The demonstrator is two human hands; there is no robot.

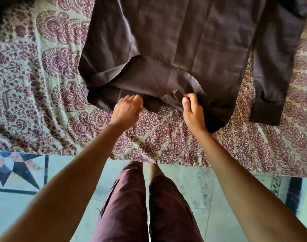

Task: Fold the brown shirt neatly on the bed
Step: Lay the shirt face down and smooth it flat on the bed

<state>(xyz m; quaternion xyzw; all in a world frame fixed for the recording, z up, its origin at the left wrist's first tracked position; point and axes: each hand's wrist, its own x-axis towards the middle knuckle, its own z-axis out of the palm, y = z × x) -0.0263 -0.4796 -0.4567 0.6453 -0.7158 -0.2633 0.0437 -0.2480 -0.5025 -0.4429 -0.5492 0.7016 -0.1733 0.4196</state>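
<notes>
The brown shirt [184, 41] lies spread on the bed [35, 81], its hem toward me and partly turned up in a loose flap. One sleeve [275, 70] stretches down the right side, its cuff near the bed's front. My left hand [126, 110] pinches the hem at its lower middle, fingers curled into the cloth. My right hand [193, 110] grips the hem a little to the right, thumb on top of the fabric. The shirt's collar end is out of view at the top.
The bed carries a cream sheet with maroon paisley print. Its front edge [149, 159] runs across the middle of the view. Below it are my legs in maroon trousers [145, 206] and a pale tiled floor with a star pattern [14, 170] at left.
</notes>
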